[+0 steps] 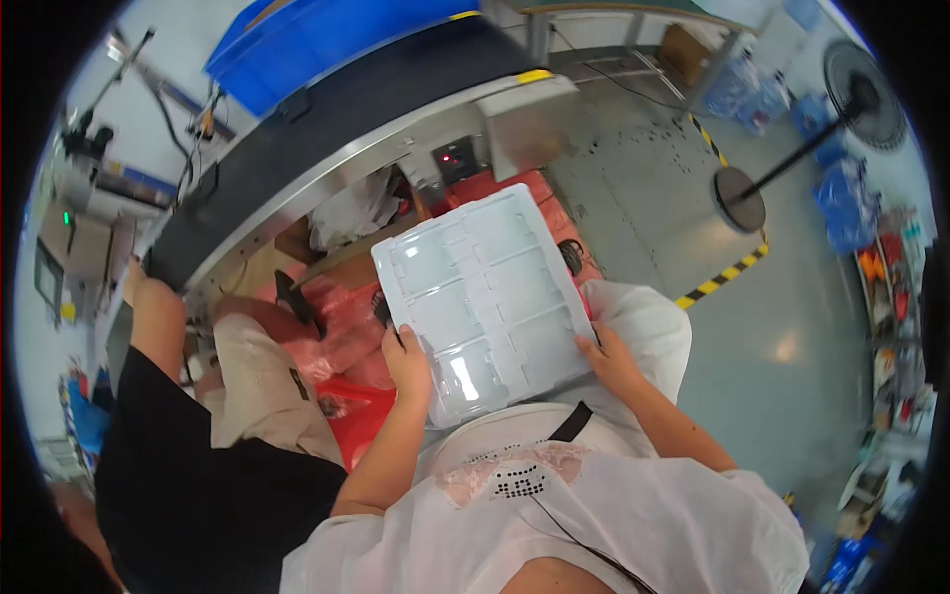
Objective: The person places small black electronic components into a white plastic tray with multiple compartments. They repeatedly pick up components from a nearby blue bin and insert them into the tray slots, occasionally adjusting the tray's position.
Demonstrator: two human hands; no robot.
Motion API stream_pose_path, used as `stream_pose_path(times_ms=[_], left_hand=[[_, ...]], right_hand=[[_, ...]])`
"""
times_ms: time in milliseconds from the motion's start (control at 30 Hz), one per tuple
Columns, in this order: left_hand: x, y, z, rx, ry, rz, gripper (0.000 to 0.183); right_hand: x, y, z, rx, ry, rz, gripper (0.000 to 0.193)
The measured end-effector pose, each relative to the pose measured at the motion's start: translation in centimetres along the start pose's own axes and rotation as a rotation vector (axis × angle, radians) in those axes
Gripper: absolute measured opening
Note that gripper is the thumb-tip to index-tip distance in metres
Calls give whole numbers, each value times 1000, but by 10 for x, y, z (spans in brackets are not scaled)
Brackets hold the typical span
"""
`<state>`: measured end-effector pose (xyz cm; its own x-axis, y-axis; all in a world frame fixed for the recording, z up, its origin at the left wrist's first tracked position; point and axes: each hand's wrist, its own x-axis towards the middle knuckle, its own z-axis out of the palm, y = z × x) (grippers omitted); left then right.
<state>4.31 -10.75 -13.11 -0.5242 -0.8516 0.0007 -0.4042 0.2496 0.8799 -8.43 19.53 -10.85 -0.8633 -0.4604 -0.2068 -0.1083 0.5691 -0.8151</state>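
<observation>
A white plastic tray [485,282] with several shallow rectangular compartments is held over my lap, tilted a little. It may be one tray or a thin stack; I cannot tell. My left hand [409,368] grips its left edge near the lower corner, thumb on the rim. On the opposite edge, my right hand [612,362] has its fingers closed around the lower right side. The fingers under the tray are hidden. Glossy reflections show on the lower left compartments.
Beyond the tray runs a dark conveyor belt [336,94] with a blue bin [297,49] behind it. A co-worker in a black top [213,495] sits close on my left. Red sheeting [351,342] covers the floor by my legs. A standing fan [740,198] is at right.
</observation>
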Motion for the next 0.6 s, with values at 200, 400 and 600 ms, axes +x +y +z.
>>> stream_pose_path(times_ms=[200, 400, 600], left_hand=[[22, 54, -14, -24, 174, 358, 42], [185, 187, -70, 62, 525, 905, 26], [332, 191, -53, 819, 718, 243, 42]], right_hand=[[80, -119, -35, -162, 221, -422, 31], [225, -289, -15, -76, 292, -958, 24], [352, -366, 74, -765, 609, -623, 38]])
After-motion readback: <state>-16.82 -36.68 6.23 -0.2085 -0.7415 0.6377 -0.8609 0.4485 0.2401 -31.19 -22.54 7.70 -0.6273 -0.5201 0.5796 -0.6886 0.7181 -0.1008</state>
